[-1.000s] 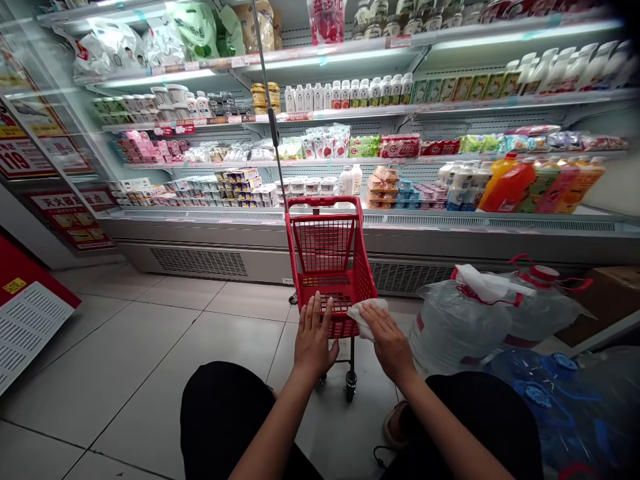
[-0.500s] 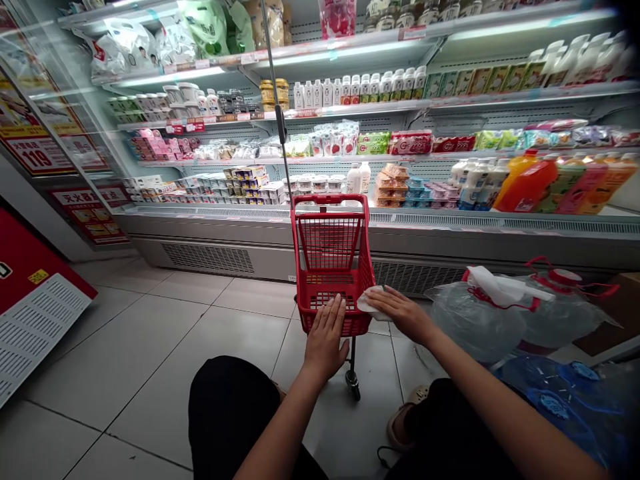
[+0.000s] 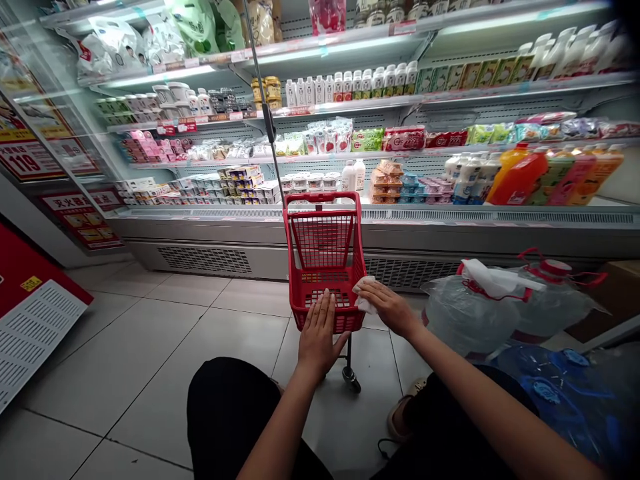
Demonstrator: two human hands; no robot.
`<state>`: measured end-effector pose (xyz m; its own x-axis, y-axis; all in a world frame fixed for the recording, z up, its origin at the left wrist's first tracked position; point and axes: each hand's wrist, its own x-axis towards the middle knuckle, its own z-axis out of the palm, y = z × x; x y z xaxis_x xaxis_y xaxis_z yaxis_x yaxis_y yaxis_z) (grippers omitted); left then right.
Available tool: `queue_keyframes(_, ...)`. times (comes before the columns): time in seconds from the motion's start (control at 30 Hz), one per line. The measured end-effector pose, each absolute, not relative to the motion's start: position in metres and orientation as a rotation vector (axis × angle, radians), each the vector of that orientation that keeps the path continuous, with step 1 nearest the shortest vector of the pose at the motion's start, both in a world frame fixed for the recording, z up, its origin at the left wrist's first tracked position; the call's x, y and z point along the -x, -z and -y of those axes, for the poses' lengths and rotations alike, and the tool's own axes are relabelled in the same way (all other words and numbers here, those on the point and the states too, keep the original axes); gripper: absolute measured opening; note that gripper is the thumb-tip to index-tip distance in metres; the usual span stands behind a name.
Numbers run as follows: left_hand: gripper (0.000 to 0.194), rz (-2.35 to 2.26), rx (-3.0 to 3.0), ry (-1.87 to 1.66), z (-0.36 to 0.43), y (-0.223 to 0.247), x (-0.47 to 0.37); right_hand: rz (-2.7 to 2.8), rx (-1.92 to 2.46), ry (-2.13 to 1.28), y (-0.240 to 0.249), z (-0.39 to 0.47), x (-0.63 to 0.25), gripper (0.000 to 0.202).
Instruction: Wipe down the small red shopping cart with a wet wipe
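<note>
A red shopping basket cart stands upright in front of me, with a caster showing below it. My left hand lies against the cart's near rim, fingers stretched out and holding nothing. At the right side of the near rim, my right hand presses a crumpled white cloth or tissue against the red plastic. The palm side of both hands is hidden.
Behind the cart runs a refrigerated shelf unit stocked with dairy and drinks. Large water bottles and blue jugs stand at the right. A red freezer is at the left.
The view has shifted slightly, so the cart appears further left. My right hand and the white cloth have moved a little along the cart's right edge. My left hand stays at the near rim.
</note>
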<state>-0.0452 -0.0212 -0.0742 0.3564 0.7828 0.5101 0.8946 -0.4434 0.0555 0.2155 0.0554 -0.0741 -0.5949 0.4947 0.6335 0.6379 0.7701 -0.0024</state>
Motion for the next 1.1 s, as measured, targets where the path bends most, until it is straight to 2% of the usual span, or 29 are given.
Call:
queue_keyframes(0.3, 0.086, 1.544, 2.312, 0.751, 0.022, 0.078, 0.053, 2.199, 0.925, 0.338, 0.083, -0.005, -0.190, 0.054)
queue_keyframes(0.57, 0.093, 1.776, 2.074, 0.871, 0.017, 0.080, 0.084, 2.353, 0.774, 0.336, 0.070, 0.014, -0.148, 0.062)
queue_keyframes(0.8, 0.091, 1.664, 2.158, 0.837, 0.015, 0.079, 0.074, 2.484, 0.609, 0.268, 0.055, -0.022, -0.140, 0.063)
queue_keyframes(1.1, 0.088, 1.621, 2.251, 0.763, 0.008, 0.077, 0.091, 2.310, 0.943, 0.295, 0.052, -0.093, -0.189, 0.070)
